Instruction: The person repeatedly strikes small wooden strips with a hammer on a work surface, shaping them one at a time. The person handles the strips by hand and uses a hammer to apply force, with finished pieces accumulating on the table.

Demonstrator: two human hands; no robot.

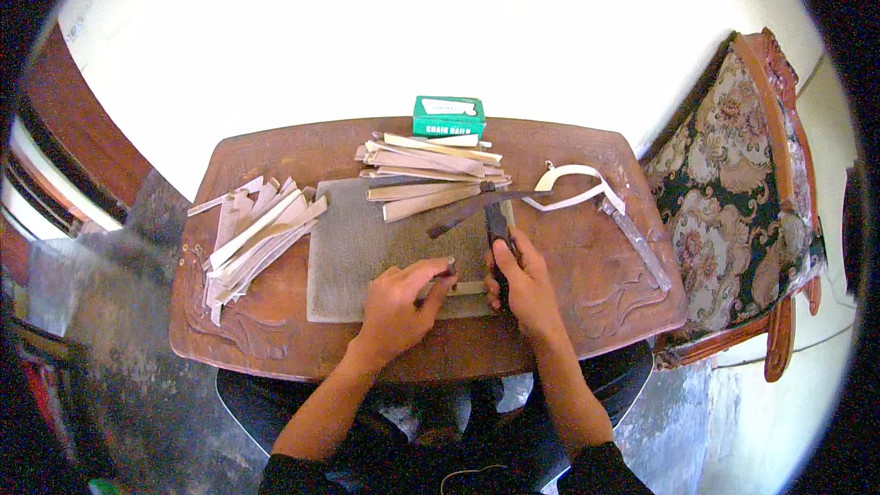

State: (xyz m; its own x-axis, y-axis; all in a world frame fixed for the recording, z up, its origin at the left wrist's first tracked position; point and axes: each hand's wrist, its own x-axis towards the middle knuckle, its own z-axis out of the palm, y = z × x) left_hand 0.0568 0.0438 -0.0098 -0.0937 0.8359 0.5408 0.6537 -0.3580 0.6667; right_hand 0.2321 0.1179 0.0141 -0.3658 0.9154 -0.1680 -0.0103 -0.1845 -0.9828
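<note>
Right hand [524, 286] is wrapped tight around a dark tool handle [499, 231], thumb along the top, tool pointing away from the body. What kind of tool it is, can't tell; a dark flat strip [477, 206] crosses its far end at an angle. Left hand [401, 304] is closed down on a short pale wood strip [463, 289], fingertips pinching its left end and pressing it flat. The strip lies crosswise on the near edge of a grey mat [367, 247], its right end just beside the right hand. The mat sits mid-top on a carved brown wooden table [275, 348].

Beyond the hands: stack of pale strips [431, 170] at the mat's far edge, a green box [448, 115] behind it. Left of the mat, a fanned pile of strips [252, 238]. Right of the tool, a bent white band [573, 185] and a long grey bar [637, 243]. An upholstered floral chair [733, 192] stands against the table's right side.
</note>
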